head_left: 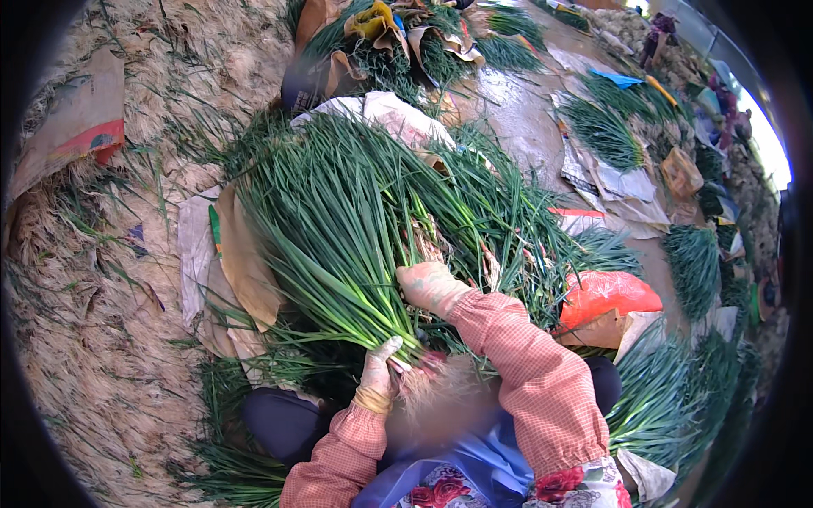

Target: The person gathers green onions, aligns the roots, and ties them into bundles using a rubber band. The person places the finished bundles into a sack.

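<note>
Scallions (334, 229) slant, tips (292, 148) away leftward, left hand (378, 369) clamping stems (398, 328), right hand's (430, 286) grip unclear.

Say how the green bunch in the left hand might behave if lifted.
The bunch will likely droop toward its tips, where long, thin leaves arch and splay. Near the left hand, the gathered stalks look stiffer. Its fine, stringy roots may snag.

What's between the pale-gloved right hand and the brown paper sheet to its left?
In the head view, long green leaves lie between the right hand and brown paper sheet.
</note>
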`<action>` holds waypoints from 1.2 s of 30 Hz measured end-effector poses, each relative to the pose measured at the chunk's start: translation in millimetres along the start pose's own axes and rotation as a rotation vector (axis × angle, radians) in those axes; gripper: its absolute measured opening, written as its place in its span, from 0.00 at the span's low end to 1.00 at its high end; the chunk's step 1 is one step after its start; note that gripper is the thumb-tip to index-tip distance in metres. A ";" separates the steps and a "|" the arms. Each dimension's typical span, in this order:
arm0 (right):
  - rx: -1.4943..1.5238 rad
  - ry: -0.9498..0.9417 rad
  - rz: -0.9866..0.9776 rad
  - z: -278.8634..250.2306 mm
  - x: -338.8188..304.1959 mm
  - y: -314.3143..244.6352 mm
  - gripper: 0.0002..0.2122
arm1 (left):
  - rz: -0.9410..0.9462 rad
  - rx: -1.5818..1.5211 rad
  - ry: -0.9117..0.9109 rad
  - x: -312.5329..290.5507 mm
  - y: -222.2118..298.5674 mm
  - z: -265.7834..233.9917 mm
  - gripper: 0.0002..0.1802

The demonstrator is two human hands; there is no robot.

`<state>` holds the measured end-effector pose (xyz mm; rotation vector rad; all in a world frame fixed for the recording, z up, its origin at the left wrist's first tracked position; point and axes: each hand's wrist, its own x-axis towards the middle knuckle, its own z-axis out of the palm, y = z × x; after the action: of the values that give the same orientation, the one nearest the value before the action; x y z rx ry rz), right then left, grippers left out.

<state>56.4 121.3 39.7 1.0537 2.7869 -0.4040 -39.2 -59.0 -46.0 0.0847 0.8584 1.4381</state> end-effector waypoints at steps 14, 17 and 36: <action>1.097 0.823 0.623 6.7 13.3 56.9 0.04 | -0.030 0.053 -0.114 7.3 15.7 21.4 0.19; 1.568 1.239 0.576 -53.0 -16.0 82.0 0.03 | 0.010 0.046 -0.096 3.7 13.1 11.3 0.24; 1.401 0.494 0.426 -55.0 -103.3 134.0 0.10 | 0.043 -0.133 -0.131 -17.0 62.5 47.4 0.31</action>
<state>220.9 168.9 87.8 2.0691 2.1705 -2.4381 -62.5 -41.8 28.9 0.0960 0.6555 1.5087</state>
